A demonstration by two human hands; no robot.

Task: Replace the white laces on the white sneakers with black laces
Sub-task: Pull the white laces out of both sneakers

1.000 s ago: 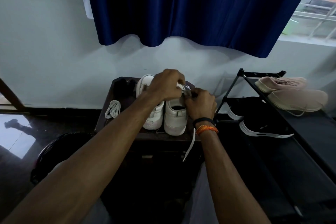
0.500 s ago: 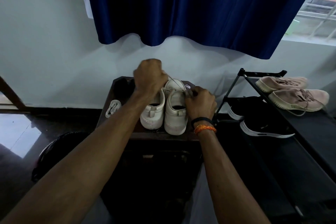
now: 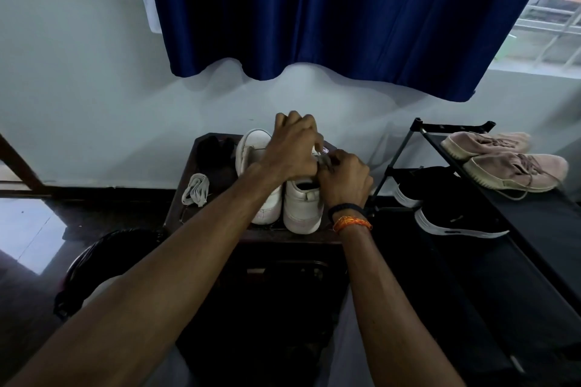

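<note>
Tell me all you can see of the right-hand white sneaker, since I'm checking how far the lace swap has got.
The right-hand white sneaker stands upright on the dark table, heel toward the camera, toe toward the wall, close beside its twin. It looks like smooth, slightly scuffed white leather with a heel tab and a thick pale sole. Both hands, left and right, are curled over its tongue area, hiding the eyelets; something pale shows between the fingers, but the lace state cannot be told.

Dark blue curtain [image 3: 345,16] hangs over pale wall [image 3: 78,72] w/ window grille [image 3: 553,19] at far right, black shoe rack [image 3: 509,229] on right holds pink sneakers [image 3: 509,163] on top & black shoes [image 3: 452,217] lower, dark round bin [image 3: 94,264] on glossy floor [image 3: 22,229] at left
</note>
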